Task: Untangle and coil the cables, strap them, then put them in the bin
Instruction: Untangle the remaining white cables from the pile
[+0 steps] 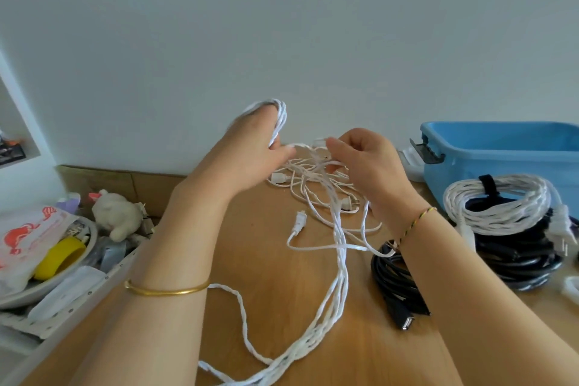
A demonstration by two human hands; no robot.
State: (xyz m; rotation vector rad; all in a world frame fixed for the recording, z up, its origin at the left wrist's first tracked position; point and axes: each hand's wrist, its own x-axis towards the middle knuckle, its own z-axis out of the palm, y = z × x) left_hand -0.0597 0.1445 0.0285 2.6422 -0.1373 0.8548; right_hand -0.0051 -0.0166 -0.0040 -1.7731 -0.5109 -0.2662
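Head view, and we're mid-coil: the left hand (253, 147) is raised at centre with its fingers curled through several loops of the twisted cable (340, 260), gripping them at the top. The rest of that cable drops away toward 6 o'clock and trails across the desk (282, 307) in long slack strands. Just beside it at 3 o'clock, the right hand (363, 160) has thumb and fingertips pinching white strands right above the tangle (313, 191), a heap of thin white leads and plugs lying on the desk behind the hands at 12 o'clock. By the look of it, this is the untangle-and-coil step for one white cable, with strapping not yet begun on it. Over at 4 o'clock a white coil (498, 207) with a black strap (487, 185) sits on top of a black coil (526, 257), both on the desk and not in the bin (501, 147), which waits at 3 o'clock against the wall. A loose black cable (398, 285) lies at 5 o'clock under the right forearm. Next move, I'd say, calls for the right hand to draw its strand free of the tangle and feed it round the left hand's loops, keeping tension light so the thin leads don't get dragged along.
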